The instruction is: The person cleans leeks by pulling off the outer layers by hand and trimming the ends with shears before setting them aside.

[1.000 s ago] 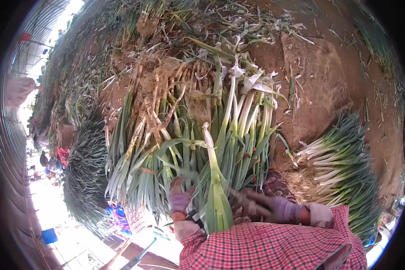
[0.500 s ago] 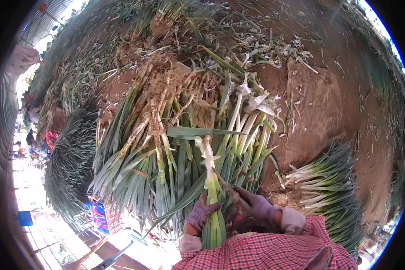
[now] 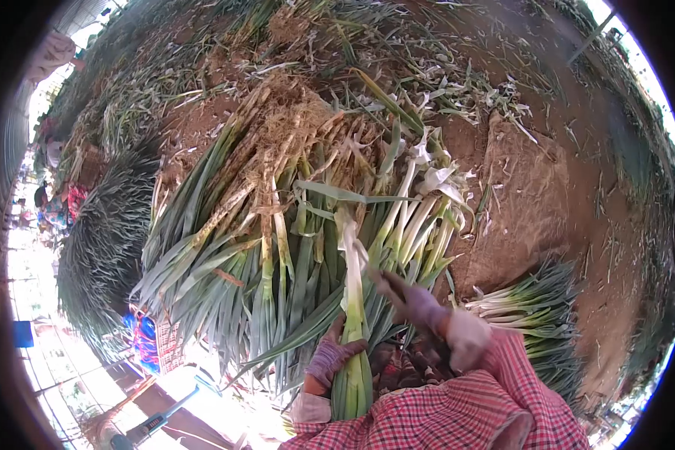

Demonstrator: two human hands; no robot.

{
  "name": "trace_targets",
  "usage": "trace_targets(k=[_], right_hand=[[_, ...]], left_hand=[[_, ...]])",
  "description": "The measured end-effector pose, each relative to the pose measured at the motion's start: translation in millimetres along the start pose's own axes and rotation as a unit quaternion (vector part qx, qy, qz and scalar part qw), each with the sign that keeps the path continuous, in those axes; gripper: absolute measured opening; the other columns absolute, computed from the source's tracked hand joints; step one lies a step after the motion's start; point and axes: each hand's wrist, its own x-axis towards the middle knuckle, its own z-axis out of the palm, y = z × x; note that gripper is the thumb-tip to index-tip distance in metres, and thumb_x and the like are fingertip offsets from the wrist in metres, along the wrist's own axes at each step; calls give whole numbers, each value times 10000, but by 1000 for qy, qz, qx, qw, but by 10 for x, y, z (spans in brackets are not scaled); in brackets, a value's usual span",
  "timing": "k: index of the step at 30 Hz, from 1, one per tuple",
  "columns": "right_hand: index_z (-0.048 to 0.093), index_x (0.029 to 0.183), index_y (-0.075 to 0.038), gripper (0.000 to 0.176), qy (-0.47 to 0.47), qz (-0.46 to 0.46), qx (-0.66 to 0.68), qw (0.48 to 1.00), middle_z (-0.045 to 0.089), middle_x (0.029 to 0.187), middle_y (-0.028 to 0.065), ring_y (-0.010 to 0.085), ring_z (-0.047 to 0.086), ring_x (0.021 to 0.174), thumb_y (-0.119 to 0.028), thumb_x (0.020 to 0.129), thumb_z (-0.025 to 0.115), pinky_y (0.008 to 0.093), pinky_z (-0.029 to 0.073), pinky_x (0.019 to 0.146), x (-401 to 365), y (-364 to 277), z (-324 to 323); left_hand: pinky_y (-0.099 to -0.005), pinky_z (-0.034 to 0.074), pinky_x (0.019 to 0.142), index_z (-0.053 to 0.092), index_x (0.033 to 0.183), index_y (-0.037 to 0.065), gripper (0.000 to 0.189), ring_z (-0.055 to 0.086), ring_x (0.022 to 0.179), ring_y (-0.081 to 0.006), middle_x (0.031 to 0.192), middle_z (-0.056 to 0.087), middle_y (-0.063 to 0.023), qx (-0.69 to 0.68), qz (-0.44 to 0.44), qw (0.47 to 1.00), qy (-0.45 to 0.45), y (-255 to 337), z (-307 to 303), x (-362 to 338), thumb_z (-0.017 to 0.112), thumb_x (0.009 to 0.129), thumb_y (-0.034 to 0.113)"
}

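My left hand [image 3: 333, 355], in a dusty purple glove, is wrapped around the green lower part of a leek [image 3: 355, 296]. The leek stands nearly upright in view, its pale root end pointing away from me and its leaves against my lap. My right hand [image 3: 421, 306], gloved alike and slightly blurred, is just right of the stalk with its fingers pressed together. A thin strip or edge shows between its fingertips and the leek; I cannot make out what it is. Beyond lies a pile of leeks [image 3: 270, 262] with rooted ends and brown outer leaves.
To the right lies a stack of leeks with white stems [image 3: 529, 319]. A brown sack-like sheet [image 3: 521, 195] is on the soil behind it. Leafy heaps [image 3: 105, 247] stand at left, near a pink basket [image 3: 170, 346] and a blue-handled tool [image 3: 165, 416]. Trimmed leaves litter the ground.
My right hand has moved up and away from my lap, along the stalk toward its pale end. My left hand keeps its hold on the leek. The view has shifted slightly.
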Motion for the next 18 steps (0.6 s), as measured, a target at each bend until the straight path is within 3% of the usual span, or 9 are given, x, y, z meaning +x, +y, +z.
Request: trace_targets(k=[4, 6, 9, 10, 11, 12, 14, 15, 18], right_hand=[[267, 1457, -157, 642, -120, -53, -153, 980, 578, 1204, 234, 360, 573, 1120, -316, 902, 547, 401, 481, 916, -1371, 15, -60], [270, 1455, -153, 657, -99, -23, -89, 991, 573, 1210, 235, 359, 566, 1129, -294, 888, 570, 398, 473, 928, -1359, 174, -18], [278, 1451, -149, 673, -63, 12, 9, 998, 570, 1212, 236, 354, 562, 1136, -260, 869, 599, 394, 464, 940, -1105, 232, -59], [284, 1449, -148, 674, -57, 18, 44, 997, 571, 1207, 235, 351, 563, 1135, -247, 863, 604, 392, 464, 941, -984, 228, -69], [300, 1444, -145, 669, 5, -151, -63, 986, 593, 1174, 226, 343, 600, 1076, -237, 858, 610, 388, 480, 909, -998, 223, 47], [300, 1444, -145, 669, 5, -153, -60, 986, 593, 1174, 226, 343, 600, 1076, -237, 858, 610, 388, 480, 909, -987, 216, 74], [291, 1448, -147, 656, -63, -33, -37, 997, 588, 1192, 213, 341, 606, 1063, -276, 879, 590, 385, 492, 883, -1013, 150, 98], [276, 1461, -164, 689, -24, -73, -61, 995, 577, 1223, 213, 270, 607, 1063, -336, 880, 603, 376, 490, 904, -804, 332, 150], [303, 1447, -200, 592, 5, -12, -7, 1000, 631, 1122, 184, 330, 635, 996, -348, 922, 532, 379, 502, 842, -197, 263, 77]], left_hand=[[-330, 474, 900, 239, 1446, 57, 897, 568, 1035, -226, 1243, 529, -151, -106, 29, 994, -27, -242, -91, 160, 754, 721, 174], [-338, 484, 896, 184, 1463, 69, 908, 571, 1031, -229, 1247, 521, -156, -186, 52, 980, -55, -240, -72, 187, 733, 744, 150], [-409, 514, 904, 87, 1476, 114, 829, 594, 988, -269, 1270, 475, -169, -439, 75, 892, -79, -52, 97, 162, 627, 848, 163], [-409, 514, 904, 87, 1476, 114, 829, 594, 988, -269, 1270, 475, -169, -436, 78, 893, -80, -2, 96, 106, 627, 848, 163], [-423, 508, 923, 144, 1470, 115, 734, 577, 1037, -283, 1302, 448, -172, -461, 29, 882, -96, 25, 80, 53, 577, 878, 150], [-437, 503, 942, 201, 1464, 116, 645, 560, 1087, -298, 1333, 421, -175, -485, -24, 867, -111, 16, 66, 3, 527, 908, 136], [-437, 506, 930, 210, 1462, 116, 627, 576, 1047, -291, 1305, 447, -175, -494, -30, 861, -121, -32, 59, -12, 514, 915, 146], [-438, 510, 917, 220, 1459, 116, 609, 592, 1007, -283, 1278, 474, -176, -505, -33, 853, -128, -54, 62, -5, 501, 921, 157], [-395, 528, 835, 272, 1429, 86, 559, 605, 907, -251, 1206, 516, -168, -481, -63, 864, -132, -60, 86, -16, 500, 925, 165]])
